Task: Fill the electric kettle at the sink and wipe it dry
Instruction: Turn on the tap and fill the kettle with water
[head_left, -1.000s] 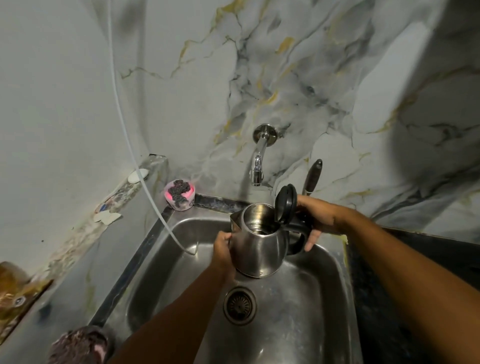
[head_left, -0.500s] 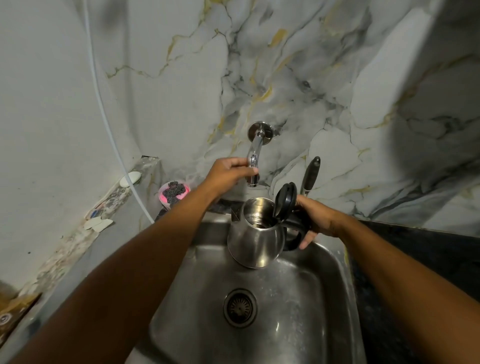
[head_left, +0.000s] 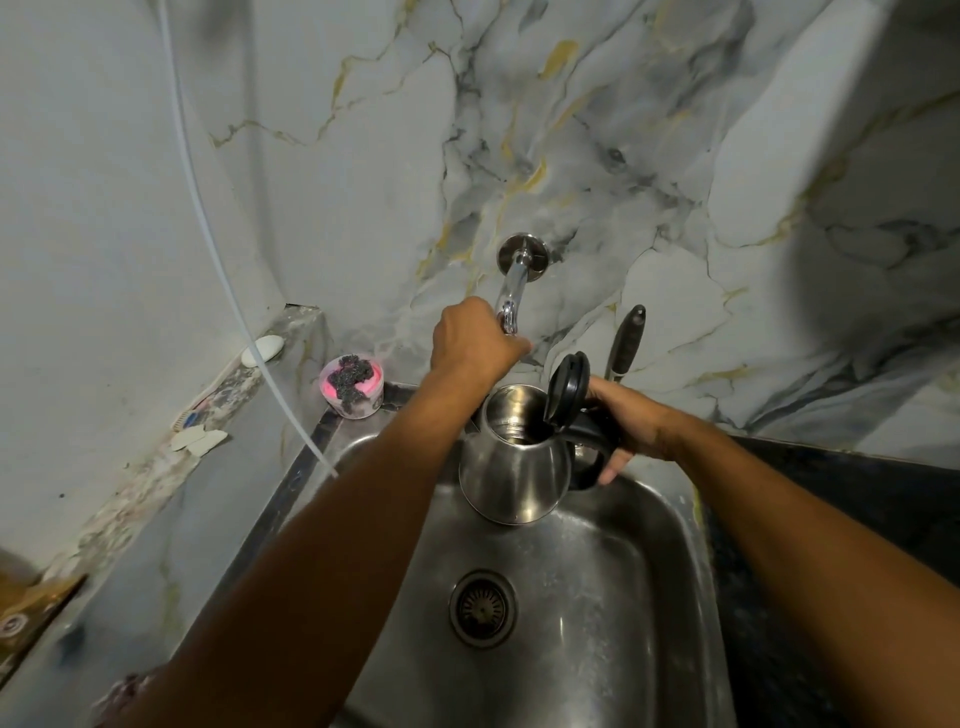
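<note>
My right hand's fingers (head_left: 610, 470) were wrapped around the black handle (head_left: 589, 441) of the electric kettle (head_left: 511, 467), clenched on it, with one fingertip showing below the handle's loop. That right hand (head_left: 631, 423) held the kettle upright above the sink (head_left: 644, 597), near the basin's back edge and just below the tap (head_left: 511, 291). The kettle's black lid (head_left: 566, 387) stood flipped open on the handle side, leaving the steel mouth bare. My left hand (head_left: 475, 340) was closed around the lower end of the tap, fingers curled over the spout so its outlet was hidden; I could not tell whether water ran. The tap came out of the marbled wall (head_left: 675, 156) straight behind the kettle. The drain (head_left: 483, 608) lay in the sink floor on the near side of the kettle. Left of the kettle, at the sink's back corner, sat a pink tub (head_left: 353, 389) with a dark scrubber in it. A black-handled utensil (head_left: 626, 343) leaned against the wall just behind my right hand. A thin white tube (head_left: 208, 218) curved down the wall left of the kettle toward the sink's left rim.
</note>
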